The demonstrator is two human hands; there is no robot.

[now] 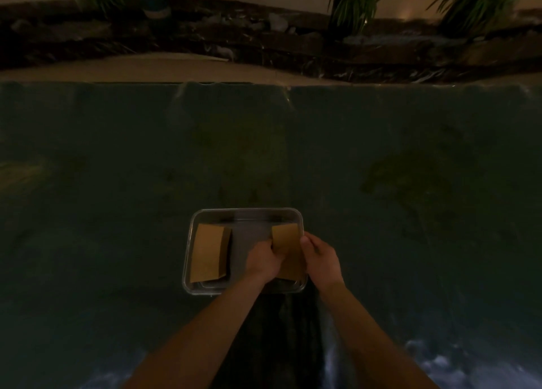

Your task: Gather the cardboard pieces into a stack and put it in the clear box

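A clear box [246,212] sits on the dark green table near its front edge. In the box's left half lies a stack of brown cardboard pieces [208,253]. Over the right half, a second cardboard stack [286,237] is held between both hands. My left hand [262,261] grips its left edge and my right hand [321,258] its right edge. The lower part of this stack is hidden behind my hands, so whether it rests on the box floor cannot be told.
The green table [264,154] spreads wide on all sides of the box in dim light. Beyond its far edge run a beige strip and a dark stone ledge [264,39] with potted plants [352,7].
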